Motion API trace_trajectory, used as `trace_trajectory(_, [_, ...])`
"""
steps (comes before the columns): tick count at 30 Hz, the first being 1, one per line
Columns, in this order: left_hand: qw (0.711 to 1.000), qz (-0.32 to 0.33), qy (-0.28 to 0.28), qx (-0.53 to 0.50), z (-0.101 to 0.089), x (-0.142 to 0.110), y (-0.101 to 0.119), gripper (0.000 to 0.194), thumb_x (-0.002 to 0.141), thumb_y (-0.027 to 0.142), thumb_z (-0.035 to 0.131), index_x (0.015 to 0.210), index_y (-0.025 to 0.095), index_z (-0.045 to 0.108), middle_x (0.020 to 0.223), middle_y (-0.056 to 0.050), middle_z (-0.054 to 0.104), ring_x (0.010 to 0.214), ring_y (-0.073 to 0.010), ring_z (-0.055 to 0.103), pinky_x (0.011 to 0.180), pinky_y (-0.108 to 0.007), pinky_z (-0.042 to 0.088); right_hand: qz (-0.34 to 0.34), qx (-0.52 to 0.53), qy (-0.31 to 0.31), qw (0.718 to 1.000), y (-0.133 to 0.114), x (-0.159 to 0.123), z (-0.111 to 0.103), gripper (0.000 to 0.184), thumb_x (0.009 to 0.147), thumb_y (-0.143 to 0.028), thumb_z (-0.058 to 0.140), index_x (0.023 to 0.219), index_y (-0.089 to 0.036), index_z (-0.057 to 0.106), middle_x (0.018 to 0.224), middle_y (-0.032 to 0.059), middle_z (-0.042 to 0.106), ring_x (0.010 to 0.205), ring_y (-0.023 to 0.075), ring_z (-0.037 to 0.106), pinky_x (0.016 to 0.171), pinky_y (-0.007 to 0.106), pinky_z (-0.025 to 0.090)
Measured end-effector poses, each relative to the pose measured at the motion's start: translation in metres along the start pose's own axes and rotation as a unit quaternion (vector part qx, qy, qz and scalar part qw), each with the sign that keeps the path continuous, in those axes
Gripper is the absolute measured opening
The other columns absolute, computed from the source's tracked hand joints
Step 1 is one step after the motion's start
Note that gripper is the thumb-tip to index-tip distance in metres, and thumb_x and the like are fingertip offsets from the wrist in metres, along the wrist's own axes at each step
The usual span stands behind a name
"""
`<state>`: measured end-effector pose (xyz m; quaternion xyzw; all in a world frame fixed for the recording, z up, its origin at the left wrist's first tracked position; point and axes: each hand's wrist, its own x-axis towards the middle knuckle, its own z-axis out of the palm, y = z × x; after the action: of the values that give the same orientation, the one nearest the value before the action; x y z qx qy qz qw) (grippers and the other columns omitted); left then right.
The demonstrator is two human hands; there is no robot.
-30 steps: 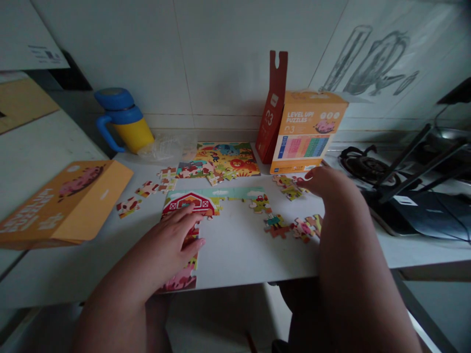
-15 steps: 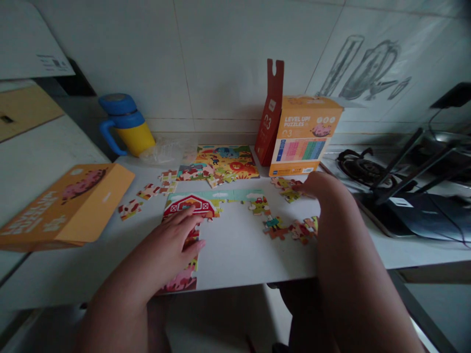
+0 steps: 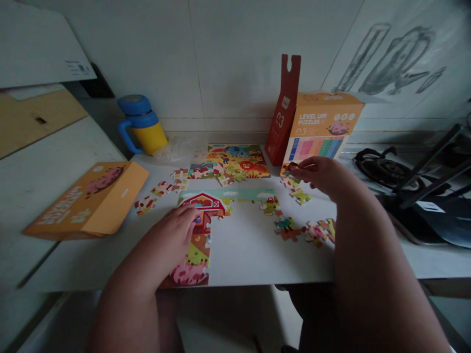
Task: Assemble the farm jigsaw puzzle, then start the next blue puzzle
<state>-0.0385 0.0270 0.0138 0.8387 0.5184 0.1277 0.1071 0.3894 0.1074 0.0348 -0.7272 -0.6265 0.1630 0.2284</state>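
My right hand (image 3: 318, 176) pinches a small puzzle piece (image 3: 293, 167) just in front of the upright box. Loose pieces (image 3: 300, 196) lie beneath it, and several more (image 3: 318, 232) are nearer the front right. My left hand (image 3: 180, 228) rests on the left side of a partly joined puzzle (image 3: 200, 201) with a red barn, its fingers loosely stretched and holding nothing. The joined part runs down the left side and along the top, with a sky strip (image 3: 245, 195). Its right side has a small run of pieces (image 3: 287, 227).
A colourful picture sheet (image 3: 243, 159) lies behind the puzzle. Cow-patterned pieces (image 3: 145, 204) are on the left. An orange box (image 3: 88, 198) lies at left, another puzzle box (image 3: 320, 125) stands behind. A blue-yellow jug (image 3: 147, 132), clear plastic (image 3: 180, 149) and a gas stove (image 3: 386, 169) flank the table.
My right hand has lifted a puzzle piece from the pile at the right, up toward the box. My left hand has stayed on the puzzle. The whole view has shifted slightly.
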Motion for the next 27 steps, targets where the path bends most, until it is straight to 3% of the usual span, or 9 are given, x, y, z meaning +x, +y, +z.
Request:
trace_trajectory(2, [1.0, 0.005, -0.013, 0.0, -0.003, 0.0, -0.003, 0.034, 0.105, 0.023, 0.043, 0.127, 0.02, 0.07, 0.143, -0.013, 0.07, 0.139, -0.0284, 0.063, 0.124, -0.048, 0.048, -0.048, 0.152, -0.051, 0.986, -0.038, -0.016, 0.015, 0.05, 0.091, -0.067, 0.071, 0.11, -0.02, 0.071, 0.09, 0.0084, 0.08, 0.058, 0.0143, 0.06, 0.05, 0.027, 0.042])
trace_trajectory(4, [1.0, 0.008, -0.025, 0.002, -0.005, 0.0, -0.004, 0.028, 0.104, 0.025, 0.049, 0.122, 0.02, 0.07, 0.143, -0.013, 0.07, 0.139, -0.0296, 0.063, 0.123, -0.049, 0.049, -0.121, 0.24, -0.154, 0.951, -0.075, -0.034, 0.036, 0.047, 0.087, -0.065, 0.078, 0.105, -0.021, 0.07, 0.087, 0.0054, 0.078, 0.063, 0.0145, 0.063, 0.054, 0.026, 0.045])
trace_trajectory(6, [0.999, -0.001, -0.032, 0.011, -0.006, -0.001, -0.003, 0.027, 0.103, 0.025, 0.052, 0.122, 0.019, 0.07, 0.145, -0.015, 0.069, 0.141, -0.0303, 0.062, 0.123, -0.05, 0.048, -0.18, 0.276, -0.259, 0.908, -0.104, -0.05, 0.058, 0.042, 0.087, -0.058, 0.081, 0.105, -0.021, 0.072, 0.088, 0.0032, 0.078, 0.067, 0.0141, 0.064, 0.062, 0.026, 0.05])
trace_trajectory(8, [0.999, -0.016, -0.036, 0.02, -0.007, -0.002, 0.0, 0.03, 0.102, 0.025, 0.055, 0.128, 0.019, 0.069, 0.15, -0.016, 0.066, 0.144, -0.0309, 0.059, 0.125, -0.05, 0.046, -0.205, 0.267, -0.294, 0.894, -0.12, -0.062, 0.077, 0.03, 0.092, -0.047, 0.078, 0.107, -0.021, 0.075, 0.085, 0.0012, 0.076, 0.068, 0.0134, 0.063, 0.064, 0.026, 0.05])
trace_trajectory(13, [0.998, -0.03, -0.049, 0.017, -0.009, -0.003, 0.006, 0.035, 0.101, 0.028, 0.062, 0.134, 0.017, 0.067, 0.157, -0.017, 0.061, 0.149, -0.0317, 0.055, 0.128, -0.05, 0.043, -0.241, 0.151, -0.26, 0.923, -0.124, -0.07, 0.099, 0.018, 0.096, -0.035, 0.073, 0.107, -0.023, 0.08, 0.08, -0.0011, 0.075, 0.068, 0.0135, 0.062, 0.063, 0.026, 0.042])
trace_trajectory(27, [0.998, -0.026, -0.052, 0.015, -0.012, -0.002, 0.015, 0.023, 0.1, 0.024, 0.066, 0.123, 0.02, 0.07, 0.151, -0.015, 0.064, 0.149, -0.0316, 0.054, 0.128, -0.051, 0.042, -0.308, 0.067, -0.167, 0.934, -0.134, -0.079, 0.103, 0.012, 0.095, -0.031, 0.079, 0.101, -0.02, 0.079, 0.106, 0.0074, 0.069, 0.085, 0.0159, 0.063, 0.075, 0.027, 0.045])
